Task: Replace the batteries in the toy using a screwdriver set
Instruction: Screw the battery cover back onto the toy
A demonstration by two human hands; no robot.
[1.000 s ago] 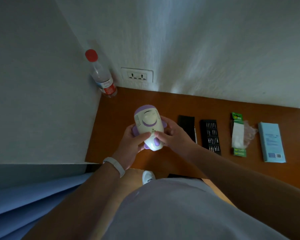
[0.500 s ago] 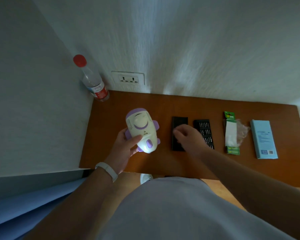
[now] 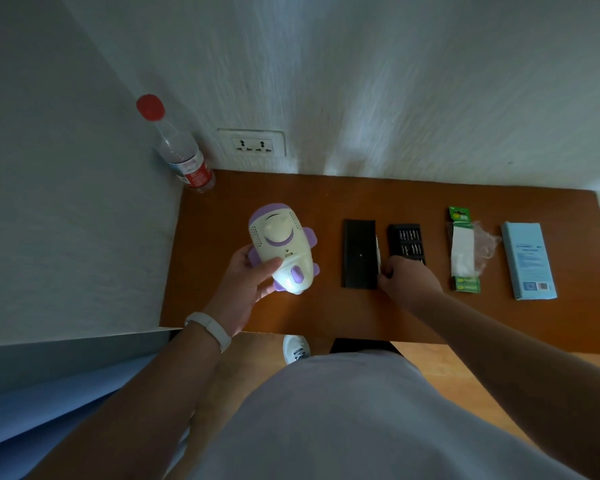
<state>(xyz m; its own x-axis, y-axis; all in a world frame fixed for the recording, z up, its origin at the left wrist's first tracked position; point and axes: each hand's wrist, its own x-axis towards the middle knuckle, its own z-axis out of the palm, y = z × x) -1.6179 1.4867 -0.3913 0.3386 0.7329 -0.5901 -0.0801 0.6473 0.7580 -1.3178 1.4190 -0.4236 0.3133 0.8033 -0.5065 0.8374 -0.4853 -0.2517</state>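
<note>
Head view, wooden desk (image 3: 326,195) across mid-frame. The left hand (image 3: 246,289), centre-left, holds the purple-and-cream toy (image 3: 281,251) clear of the desk. The thumb lies across its pale underside and the fingers are curled behind, probably so that the underside, with the small hole near the thumb, faces up for the tool. Right of centre, the screwdriver set is laid out within reach: black case lid (image 3: 359,252), slim silver screwdriver (image 3: 378,252) and bit tray (image 3: 406,242) lie side by side. The right hand (image 3: 407,284) reaches forward, knuckles up, with its curled fingertips at the screwdriver's lower end; whether they already pinch it cannot be told. A green battery pack (image 3: 462,251) waits further right, unopened or not is unclear.
</note>
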